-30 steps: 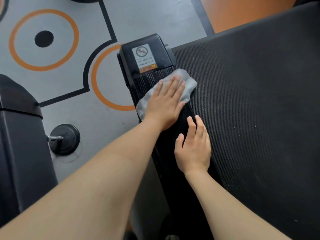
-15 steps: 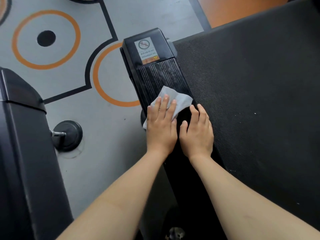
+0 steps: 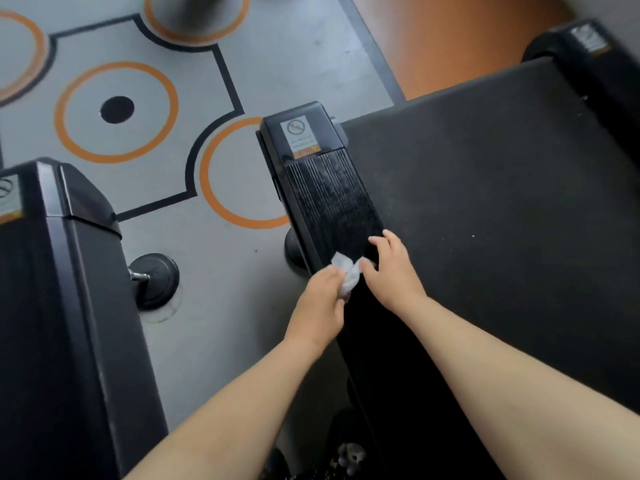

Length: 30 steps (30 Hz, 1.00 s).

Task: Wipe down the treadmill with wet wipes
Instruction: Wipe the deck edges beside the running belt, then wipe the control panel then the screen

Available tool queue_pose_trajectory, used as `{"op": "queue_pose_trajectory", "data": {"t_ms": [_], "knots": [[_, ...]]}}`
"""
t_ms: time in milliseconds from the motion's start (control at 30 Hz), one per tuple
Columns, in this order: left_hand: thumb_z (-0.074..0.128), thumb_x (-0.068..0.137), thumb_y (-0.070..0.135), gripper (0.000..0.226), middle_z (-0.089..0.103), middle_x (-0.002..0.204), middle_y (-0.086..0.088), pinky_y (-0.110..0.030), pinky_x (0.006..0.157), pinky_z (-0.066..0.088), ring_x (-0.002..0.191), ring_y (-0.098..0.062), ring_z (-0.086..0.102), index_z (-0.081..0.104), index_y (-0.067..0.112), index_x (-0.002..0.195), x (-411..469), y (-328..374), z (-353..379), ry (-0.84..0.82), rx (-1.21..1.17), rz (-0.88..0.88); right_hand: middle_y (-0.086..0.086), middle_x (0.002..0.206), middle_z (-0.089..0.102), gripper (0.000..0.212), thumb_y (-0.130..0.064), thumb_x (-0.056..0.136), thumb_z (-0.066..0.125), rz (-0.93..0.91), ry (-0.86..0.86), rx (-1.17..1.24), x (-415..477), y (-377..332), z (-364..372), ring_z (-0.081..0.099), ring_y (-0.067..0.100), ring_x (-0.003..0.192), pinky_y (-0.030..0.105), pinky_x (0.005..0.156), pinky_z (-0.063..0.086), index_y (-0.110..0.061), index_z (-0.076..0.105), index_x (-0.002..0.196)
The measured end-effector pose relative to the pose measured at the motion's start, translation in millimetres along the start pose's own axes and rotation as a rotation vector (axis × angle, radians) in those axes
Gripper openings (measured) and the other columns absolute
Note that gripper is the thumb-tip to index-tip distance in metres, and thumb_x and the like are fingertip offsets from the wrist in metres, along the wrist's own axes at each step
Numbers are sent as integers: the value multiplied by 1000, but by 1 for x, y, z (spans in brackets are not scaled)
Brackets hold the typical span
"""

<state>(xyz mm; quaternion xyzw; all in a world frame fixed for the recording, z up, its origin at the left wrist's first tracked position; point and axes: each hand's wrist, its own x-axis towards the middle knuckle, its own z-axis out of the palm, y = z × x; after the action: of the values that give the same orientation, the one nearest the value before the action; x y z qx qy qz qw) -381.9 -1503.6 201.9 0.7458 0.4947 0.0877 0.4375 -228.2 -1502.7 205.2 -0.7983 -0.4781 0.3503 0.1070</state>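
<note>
- Grey gym floor point(image 3: 277, 46) fills the view from 9 to 12 o'clock, painted with orange rings, one black dot and black outlines. A plain orange patch point(image 3: 450, 39) lies at 1 o'clock.
- On it stands the treadmill point(image 3: 502, 220). Its matt black, finely textured belt spreads from the centre out to 3 and 5 o'clock and carries a few pale specks.
- A second black machine point(image 3: 62, 323) takes the 7 to 9 o'clock edge. The sticker point(image 3: 8, 199) on its corner is cut off and too blurred to read.
- The treadmill's side rail point(image 3: 332, 199) runs from the centre down to 6 o'clock. It is glossy black with lengthwise grooves, and greyish smears show on the grooved stretch.
- The left hand point(image 3: 318, 306), just below centre, has its fingers curled round the wet wipe point(image 3: 348, 277) at the rail's outer edge.
- The right hand point(image 3: 391, 268), just beside it toward 3 o'clock, lies over the rail with its fingers loose and uncurled. Its thumb tip touches the wipe.
- A round black foot point(image 3: 157, 280) sits on the floor at 8 o'clock, beside the second machine.
- The end cap point(image 3: 322, 116) at the rail's 12 o'clock end is smooth and shiny.
- Its label point(image 3: 300, 135) shows a crossed-out circle above upside-down print too blurred to read. Below that is an orange strip with a yellow triangle.
- The wipe is white and bunched into a crumpled wad between the two hands.
</note>
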Motion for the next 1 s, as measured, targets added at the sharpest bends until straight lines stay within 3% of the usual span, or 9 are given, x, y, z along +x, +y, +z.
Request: {"op": "queue_pose_trajectory", "data": {"t_ms": [100,233,333,467,567,767,1000], "knots": [[57,89,4,26,63,113,-6,-26,93,43,109,-21,55,67,8,113,2,16,-7,53,-23,-107,2,159,22,50,-25,98,52,-51,-40,-20,-8,-21,-6,18,16,147,34,117,23,-13,39,144],[55,93,12,18,66,101,-1,-28,78,47,94,-17,59,70,13,102,7,31,-32,129,-76,-171,6,148,39,49,-24,97,53,-132,-98,-40,-7,-45,-14,36,20,137,32,112,31,-10,42,142],[57,92,13,21,67,108,-3,-31,85,46,103,-21,59,68,12,109,11,30,-66,133,5,-155,7,143,45,47,-26,98,52,-72,-120,76,2,-70,-25,44,21,130,32,104,37,-12,43,142],[62,91,13,30,66,121,-6,-21,88,37,113,-23,58,66,9,120,29,21,-118,229,69,-172,5,138,51,43,-29,100,51,-94,-114,96,26,-107,-35,52,20,121,30,96,40,-12,48,138],[60,92,11,30,65,122,-5,-20,90,38,114,-21,58,65,10,121,48,10,-148,278,67,-189,6,132,55,38,-27,99,50,-126,-105,94,52,-134,-35,54,21,118,30,95,41,-11,53,134],[54,93,9,32,61,122,-5,-27,90,45,111,-22,57,61,11,124,93,-31,-205,289,60,-221,-2,102,62,26,-26,101,48,-180,-151,119,115,-200,-30,57,16,93,30,81,43,-15,57,123],[55,91,8,37,55,133,0,-27,93,43,116,-22,55,57,12,128,152,-73,-315,239,133,-177,4,103,64,23,-24,101,47,-166,-109,112,199,-308,-28,58,22,96,33,80,44,-11,61,113]]}}
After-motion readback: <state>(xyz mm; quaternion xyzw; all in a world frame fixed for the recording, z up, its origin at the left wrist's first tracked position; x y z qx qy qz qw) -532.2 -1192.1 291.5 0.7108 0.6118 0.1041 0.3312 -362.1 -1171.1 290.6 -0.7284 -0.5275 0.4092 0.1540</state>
